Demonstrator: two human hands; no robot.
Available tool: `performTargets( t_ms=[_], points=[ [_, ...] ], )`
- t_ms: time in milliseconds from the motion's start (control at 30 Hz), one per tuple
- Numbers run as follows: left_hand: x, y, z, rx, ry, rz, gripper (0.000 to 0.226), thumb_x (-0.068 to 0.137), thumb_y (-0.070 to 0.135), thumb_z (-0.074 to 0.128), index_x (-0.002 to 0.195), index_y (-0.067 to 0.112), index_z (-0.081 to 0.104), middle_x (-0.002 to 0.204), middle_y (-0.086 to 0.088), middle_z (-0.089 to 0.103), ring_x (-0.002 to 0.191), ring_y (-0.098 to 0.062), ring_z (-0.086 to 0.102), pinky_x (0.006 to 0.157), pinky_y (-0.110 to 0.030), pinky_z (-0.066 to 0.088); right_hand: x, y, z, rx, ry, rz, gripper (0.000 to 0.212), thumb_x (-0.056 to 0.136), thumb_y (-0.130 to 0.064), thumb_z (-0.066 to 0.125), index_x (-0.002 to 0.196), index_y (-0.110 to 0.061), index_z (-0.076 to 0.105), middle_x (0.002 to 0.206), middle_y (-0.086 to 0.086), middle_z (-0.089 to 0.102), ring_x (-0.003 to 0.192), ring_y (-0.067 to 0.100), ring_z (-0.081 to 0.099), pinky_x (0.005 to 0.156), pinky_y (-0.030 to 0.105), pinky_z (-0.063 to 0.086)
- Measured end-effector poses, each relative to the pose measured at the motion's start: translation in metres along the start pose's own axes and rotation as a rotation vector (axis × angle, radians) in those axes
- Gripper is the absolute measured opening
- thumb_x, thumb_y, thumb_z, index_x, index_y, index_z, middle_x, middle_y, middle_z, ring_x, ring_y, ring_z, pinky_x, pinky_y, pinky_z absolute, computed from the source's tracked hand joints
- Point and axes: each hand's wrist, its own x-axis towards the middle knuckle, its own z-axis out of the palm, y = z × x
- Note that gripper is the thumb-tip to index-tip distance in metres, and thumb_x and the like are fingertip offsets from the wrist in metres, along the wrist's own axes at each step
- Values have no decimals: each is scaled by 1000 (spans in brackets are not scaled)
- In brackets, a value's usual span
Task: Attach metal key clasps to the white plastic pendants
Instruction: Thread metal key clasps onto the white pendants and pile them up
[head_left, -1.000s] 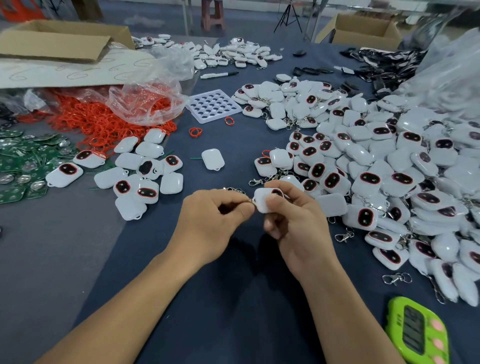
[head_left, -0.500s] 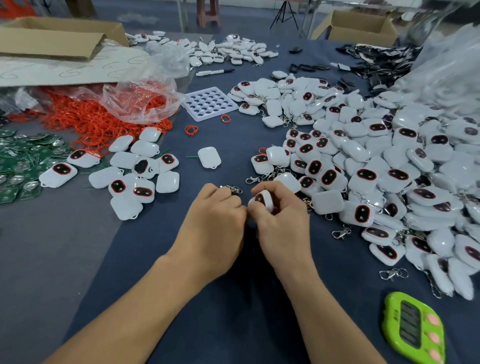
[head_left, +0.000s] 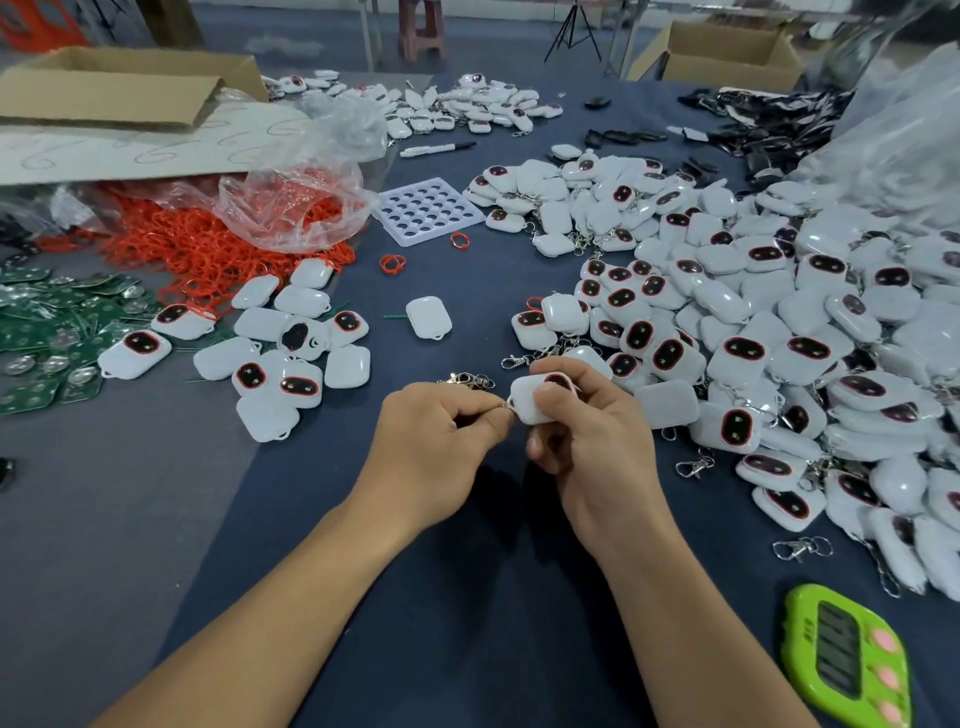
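Over the worktop (head_left: 467, 597) middle, a white rounded plastic pendant (head_left: 527, 401) is gripped by fingers of the right hand (head_left: 592, 457). A silver metal clasp (head_left: 467, 380) is pinched by the left hand (head_left: 431, 447), mostly hidden behind knuckles. Near edge is cut off.

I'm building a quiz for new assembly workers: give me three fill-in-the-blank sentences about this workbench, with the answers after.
1. The right hand grips a white pendant, while the left hand pinches a ____ clasp.
2. The colour of the timer at the near right edge is ____.
3. The marker lies beyond the white tray, whose holes are ____ in shape.

Missing words: metal; green; round.
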Motion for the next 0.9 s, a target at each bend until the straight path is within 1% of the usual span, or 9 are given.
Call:
performTargets(
  t_ms=[100,167,300,433,500,600,667,767,900],
  points=[
    [-1,0,-2,469,27,255,27,84,12,67,57,14,64,54,4,52,63,-20,44,64,-33,35,-6,7,6,-264,-1,-185,22,84,0,66,87,-21,72,66,-3,62,48,15,51,45,24,43],
    [-2,-2,-2,594,51,375,20,76,11,65,56,14,63,54,0,51,59,-24,44,64,-35,34,-8,8,9,-355,-21,-230,23,86,0,69,89,-23,71,65,-4,61,53,15,54,49,26,47],
    [-4,0,0,492,119,279,25,85,16,63,61,19,58,59,9,50,63,-17,39,69,-31,32,-5,2,7,-181,13,-100,16,81,-8,65,89,-20,72,70,0,65,46,17,52,42,22,40],
    [-3,3,-1,27,123,69,2,82,31,69,82,31,71,71,15,63,75,-14,54,68,-16,40,-3,-3,2,10,5,16,33,95,4,54,85,-20,75,79,8,70,42,18,52,39,22,34],
    [-3,4,-1,-95,110,16,8,80,33,70,86,37,73,72,18,67,77,-13,59,69,-17,44,-2,-4,2,45,2,45,35,96,5,53,84,-19,76,80,9,70,42,19,52,39,23,34],
    [-2,2,0,165,133,86,17,81,29,66,69,17,66,61,7,57,73,-17,49,64,-16,36,-3,-2,2,-14,-5,12,27,94,4,57,88,-17,73,76,8,69,43,19,52,39,23,35],
    [-3,1,0,333,154,161,24,81,23,64,59,15,58,52,7,41,69,-17,38,66,-16,30,-4,0,3,-95,-13,-33,17,84,-3,63,88,-17,72,72,5,68,43,19,53,40,22,36],
    [-4,0,0,391,187,220,21,80,19,68,60,20,62,52,13,32,61,-14,33,67,-26,30,-5,1,3,-126,-12,-35,17,73,-11,64,84,-21,73,71,3,68,44,19,53,41,21,36],
    [0,-4,-2,388,281,145,11,80,18,74,73,27,74,56,13,43,64,-12,38,68,-34,35,-4,-1,1,-223,-122,-8,24,73,-15,64,92,-19,77,74,6,70,47,19,54,42,23,37]
  ],
)
